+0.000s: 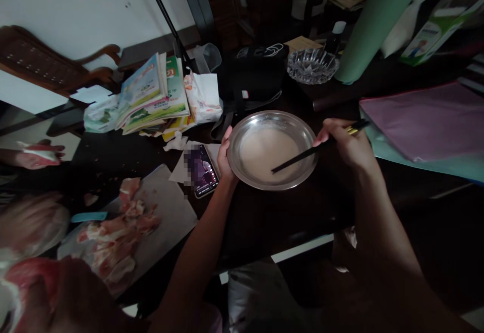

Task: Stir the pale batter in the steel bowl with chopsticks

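Note:
A shiny metal bowl [235, 147] stands on the dark table in front of me, with a pale, milky batter [264, 154] in it. My left hand [226, 157] grips the bowl's left rim, fingers on the outside. Black chopsticks [302, 156] with gold bands lie in my right hand [342, 139], which is closed around their upper part. Their tips reach down to the batter near the bowl's middle. A lit phone [204, 172] lies just left of my left hand on white paper.
At left, a co-worker's hands [41, 154] hold pieces of raw meat. Cut meat [113, 242] and a blue-handled knife [89, 216] lie on a cutting board [172, 212]. Behind are stacked books [151, 96], a black bag [253, 76], a glass ashtray [312, 67] and a purple folder [419, 121].

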Motion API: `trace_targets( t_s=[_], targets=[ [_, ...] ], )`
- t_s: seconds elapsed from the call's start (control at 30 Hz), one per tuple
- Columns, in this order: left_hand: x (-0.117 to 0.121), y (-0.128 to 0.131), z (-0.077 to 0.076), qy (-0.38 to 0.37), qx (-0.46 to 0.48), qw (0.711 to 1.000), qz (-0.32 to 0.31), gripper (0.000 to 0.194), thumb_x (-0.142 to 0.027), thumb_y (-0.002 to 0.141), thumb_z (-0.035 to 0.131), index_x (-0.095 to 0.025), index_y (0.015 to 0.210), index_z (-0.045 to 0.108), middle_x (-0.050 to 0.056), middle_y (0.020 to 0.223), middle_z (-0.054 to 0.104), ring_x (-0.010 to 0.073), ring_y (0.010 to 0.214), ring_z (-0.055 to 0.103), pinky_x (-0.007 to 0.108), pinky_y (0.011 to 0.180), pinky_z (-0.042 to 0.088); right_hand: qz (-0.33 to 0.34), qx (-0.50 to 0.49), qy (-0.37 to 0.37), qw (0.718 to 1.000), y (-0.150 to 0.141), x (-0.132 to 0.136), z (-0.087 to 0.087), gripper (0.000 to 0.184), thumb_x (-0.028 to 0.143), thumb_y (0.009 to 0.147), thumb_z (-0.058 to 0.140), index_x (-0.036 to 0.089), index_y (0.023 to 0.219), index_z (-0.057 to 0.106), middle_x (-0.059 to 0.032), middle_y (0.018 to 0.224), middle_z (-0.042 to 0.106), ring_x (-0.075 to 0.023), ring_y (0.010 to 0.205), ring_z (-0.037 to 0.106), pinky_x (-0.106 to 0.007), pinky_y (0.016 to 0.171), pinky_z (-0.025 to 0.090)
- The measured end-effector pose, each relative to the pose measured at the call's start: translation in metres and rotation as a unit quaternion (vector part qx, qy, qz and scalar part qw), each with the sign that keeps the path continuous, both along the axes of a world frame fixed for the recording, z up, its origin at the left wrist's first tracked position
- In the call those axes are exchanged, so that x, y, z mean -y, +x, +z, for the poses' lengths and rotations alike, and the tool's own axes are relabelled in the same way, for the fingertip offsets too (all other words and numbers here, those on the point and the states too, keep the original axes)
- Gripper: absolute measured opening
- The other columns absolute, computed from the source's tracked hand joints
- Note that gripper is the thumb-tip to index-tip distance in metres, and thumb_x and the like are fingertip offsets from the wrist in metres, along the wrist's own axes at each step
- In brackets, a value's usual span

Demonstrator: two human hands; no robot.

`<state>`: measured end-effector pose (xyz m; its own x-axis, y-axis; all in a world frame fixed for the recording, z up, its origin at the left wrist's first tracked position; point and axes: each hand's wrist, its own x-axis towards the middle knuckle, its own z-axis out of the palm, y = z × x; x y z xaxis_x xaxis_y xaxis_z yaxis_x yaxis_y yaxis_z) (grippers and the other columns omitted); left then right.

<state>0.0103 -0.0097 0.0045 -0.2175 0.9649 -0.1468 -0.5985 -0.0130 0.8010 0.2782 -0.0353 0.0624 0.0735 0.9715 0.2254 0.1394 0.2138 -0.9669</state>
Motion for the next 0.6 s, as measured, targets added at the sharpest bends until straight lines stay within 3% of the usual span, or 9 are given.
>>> trace_targets(
  t_s=[0.13,0.23,0.4,0.6],
  targets=[
    [0.001,0.000,-0.001,-0.004,0.008,1.000,-0.001,0.030,-0.022,0.091,0.049,-0.025,0.108,0.073,0.000,0.124,0.073,0.0205,0.134,0.055,0.032,0.115,0.039,0.080,0.037,0.017,0.996,-0.024,0.000,-0.006,0.037,0.053,0.087,0.067,0.023,0.065,0.068,-0.0025,0.071,0.075,-0.0184,0.072,0.070,-0.034,0.073,0.052],
    [0.001,-0.001,-0.001,-0.002,0.015,1.000,-0.003,0.031,-0.021,0.091,0.048,-0.025,0.109,0.073,0.000,0.123,0.073,0.0206,0.133,0.055,0.033,0.116,0.039,0.068,0.044,0.055,0.995,-0.033,-0.005,-0.009,0.037,0.055,0.087,0.066,0.023,0.069,0.067,-0.0020,0.075,0.076,-0.0179,0.076,0.071,-0.034,0.074,0.054],
    [0.000,0.000,-0.001,0.005,0.011,1.000,-0.001,0.030,-0.024,0.087,0.053,-0.023,0.110,0.073,0.004,0.122,0.074,0.0241,0.137,0.053,0.037,0.116,0.040,-0.005,0.073,0.086,0.994,-0.025,-0.014,-0.013,0.037,0.057,0.088,0.064,0.024,0.069,0.065,-0.0016,0.075,0.076,-0.0191,0.078,0.072,-0.035,0.075,0.054],
    [0.001,0.000,-0.001,0.011,0.014,1.000,-0.004,0.031,-0.023,0.089,0.053,-0.021,0.112,0.073,0.004,0.127,0.072,0.0225,0.136,0.053,0.035,0.115,0.039,-0.146,0.013,0.114,0.983,0.001,-0.020,-0.022,0.046,0.053,0.093,0.059,0.026,0.056,0.060,-0.0015,0.056,0.067,-0.0198,0.060,0.066,-0.039,0.069,0.050]
  ],
)
